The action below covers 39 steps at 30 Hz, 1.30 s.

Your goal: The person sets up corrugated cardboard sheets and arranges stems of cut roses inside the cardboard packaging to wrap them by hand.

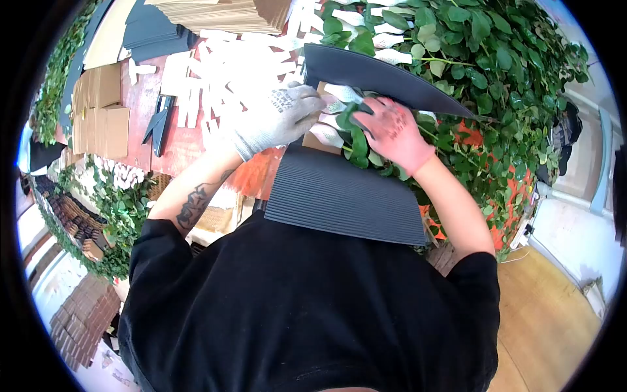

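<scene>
Several roses with white mesh sleeves (326,135) over their heads lie side by side on black corrugated cardboard (346,196), its near flap against my body and its far flap (385,81) standing up. My left hand (284,115), in a whitish-grey glove, has its fingers closed at the tip of one sleeved head. My right hand (393,134), in a pink glove, curls over the stems and leaves (358,147) just below the heads. Its fingertips are partly hidden among the leaves.
White mesh sleeves and paper strips (222,91) cover the red table. A black stapler (159,124) lies left of them. Brown cardboard stacks (101,124) and dark sheets (153,32) stand farther left. Leafy rose stems (483,59) are piled at the right.
</scene>
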Motion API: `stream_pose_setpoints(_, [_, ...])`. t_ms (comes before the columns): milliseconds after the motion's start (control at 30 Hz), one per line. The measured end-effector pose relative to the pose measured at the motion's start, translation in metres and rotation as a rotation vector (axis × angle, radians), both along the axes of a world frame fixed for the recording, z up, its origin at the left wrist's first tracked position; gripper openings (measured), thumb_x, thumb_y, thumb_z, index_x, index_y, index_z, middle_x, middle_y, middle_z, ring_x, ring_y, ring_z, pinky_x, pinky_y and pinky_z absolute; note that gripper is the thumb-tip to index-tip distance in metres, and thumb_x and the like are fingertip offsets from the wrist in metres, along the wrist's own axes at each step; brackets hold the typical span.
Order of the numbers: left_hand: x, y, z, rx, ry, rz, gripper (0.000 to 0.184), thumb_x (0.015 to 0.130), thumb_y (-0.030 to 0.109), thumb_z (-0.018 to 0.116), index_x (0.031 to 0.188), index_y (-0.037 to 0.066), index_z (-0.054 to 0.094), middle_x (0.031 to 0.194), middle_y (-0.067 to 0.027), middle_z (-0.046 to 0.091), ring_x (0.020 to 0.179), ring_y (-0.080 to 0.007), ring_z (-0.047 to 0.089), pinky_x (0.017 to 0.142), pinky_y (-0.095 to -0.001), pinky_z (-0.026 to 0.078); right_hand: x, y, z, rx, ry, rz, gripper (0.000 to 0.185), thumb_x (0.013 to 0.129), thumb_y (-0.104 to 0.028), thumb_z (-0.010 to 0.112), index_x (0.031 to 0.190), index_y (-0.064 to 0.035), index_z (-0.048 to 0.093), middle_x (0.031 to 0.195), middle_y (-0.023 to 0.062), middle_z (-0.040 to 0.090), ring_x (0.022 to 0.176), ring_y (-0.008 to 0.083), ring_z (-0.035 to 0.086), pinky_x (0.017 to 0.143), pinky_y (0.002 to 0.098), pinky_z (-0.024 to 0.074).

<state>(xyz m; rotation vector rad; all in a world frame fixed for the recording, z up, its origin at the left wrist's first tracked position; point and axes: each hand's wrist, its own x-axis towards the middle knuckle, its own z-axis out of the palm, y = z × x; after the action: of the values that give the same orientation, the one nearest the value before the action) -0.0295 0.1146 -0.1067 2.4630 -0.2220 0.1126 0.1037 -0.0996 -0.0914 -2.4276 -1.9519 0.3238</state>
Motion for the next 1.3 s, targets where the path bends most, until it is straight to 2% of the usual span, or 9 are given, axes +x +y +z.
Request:
stream_pose_setpoints(200, [0.025,-0.017,-0.008,0.002,-0.253,-0.092,0.035,0.078,0.02,0.062,0.109,0.006,0.059,0.11,-0.0097,0.058,0.098,-0.0293,0.056,0.084,-0.0387,0.046,0.009,-0.052,-0.039,0.275,0.704,-0.312,0.027,0.077,-0.019,0.059,0.103,-0.012,0.06,0.122,0.0097,0.054,0.112,0.0311,0.052,0.096,0.0417,0.0412])
stream_pose_setpoints(267, [0.032,-0.019,-0.028,0.066,-0.232,-0.126,0.034,0.078,0.02,0.062,0.108,0.006,0.059,0.113,-0.0093,0.057,0.099,-0.0284,0.056,0.084,-0.0386,0.047,0.02,-0.045,-0.031,0.193,0.578,-0.076,0.041,0.075,-0.023,0.062,0.113,-0.0095,0.055,0.12,0.0132,0.054,0.109,0.0338,0.053,0.095,0.0422,0.0413])
stream_pose_setpoints(433, [0.036,-0.026,-0.034,0.207,-0.147,-0.125,0.034,0.078,0.024,0.061,0.105,0.004,0.06,0.119,-0.0118,0.053,0.103,-0.0284,0.053,0.086,-0.0373,0.046,-0.007,-0.012,-0.012,-0.022,0.382,-0.235,0.07,0.07,-0.028,0.069,0.13,-0.0064,0.041,0.123,0.0147,0.051,0.109,0.0334,0.052,0.095,0.0411,0.042])
stream_pose_setpoints(600, [0.033,-0.04,-0.016,0.301,0.057,-0.159,0.066,0.078,0.032,0.062,0.135,0.008,0.039,0.135,-0.0181,0.04,0.123,-0.0384,0.039,0.103,-0.0484,0.032,-0.002,-0.03,-0.04,0.122,0.174,-0.021,0.047,0.078,-0.027,0.063,0.121,-0.0114,0.053,0.124,0.0126,0.05,0.104,0.0281,0.056,0.09,0.0378,0.0444])
stream_pose_setpoints(967, [0.04,-0.054,-0.032,0.413,-0.005,-0.253,0.051,0.077,0.025,0.061,0.125,0.009,0.051,0.135,-0.0105,0.042,0.128,-0.0298,0.036,0.107,-0.0456,0.026,0.024,-0.059,-0.006,-0.018,0.207,-0.148,0.022,0.081,-0.02,0.051,0.099,-0.0126,0.061,0.093,0.0072,0.064,0.087,0.0256,0.062,0.076,0.0373,0.0487])
stream_pose_setpoints(1100, [0.039,-0.055,-0.037,0.397,-0.054,-0.224,0.045,0.076,0.024,0.062,0.118,0.008,0.056,0.133,-0.0101,0.043,0.126,-0.0292,0.037,0.105,-0.0468,0.028,0.034,-0.089,0.024,0.069,0.021,-0.258,0.018,0.076,-0.014,0.054,0.092,-0.0113,0.061,0.083,0.0067,0.062,0.08,0.0255,0.062,0.07,0.0339,0.0496])
stream_pose_setpoints(1167, [0.039,-0.055,-0.036,0.403,-0.06,-0.225,0.045,0.076,0.024,0.062,0.117,0.008,0.057,0.133,-0.0102,0.043,0.126,-0.0294,0.037,0.104,-0.048,0.029,0.037,-0.112,0.046,0.375,-0.133,-0.286,0.02,0.073,-0.006,0.055,0.092,-0.0087,0.06,0.088,0.0081,0.063,0.079,0.0259,0.062,0.07,0.0332,0.0496])
stream_pose_setpoints(1233, [0.039,-0.057,-0.037,0.404,-0.071,-0.22,0.044,0.076,0.024,0.062,0.116,0.007,0.057,0.133,-0.0103,0.043,0.126,-0.0295,0.037,0.103,-0.0491,0.029,0.041,-0.145,0.077,0.35,0.08,-0.523,0.021,0.075,-0.002,0.055,0.095,-0.0045,0.059,0.094,0.008,0.064,0.08,0.0219,0.063,0.069,0.0301,0.0491])
stream_pose_setpoints(1300, [0.04,-0.054,-0.039,0.377,-0.083,-0.23,0.046,0.075,0.025,0.062,0.118,0.007,0.056,0.134,-0.0102,0.042,0.127,-0.0298,0.036,0.103,-0.0508,0.03,0.021,-0.202,0.107,0.601,0.716,-1.062,0.026,0.078,-0.002,0.057,0.103,0.0025,0.059,0.096,0.0094,0.065,0.086,0.0167,0.063,0.077,0.0263,0.0485])
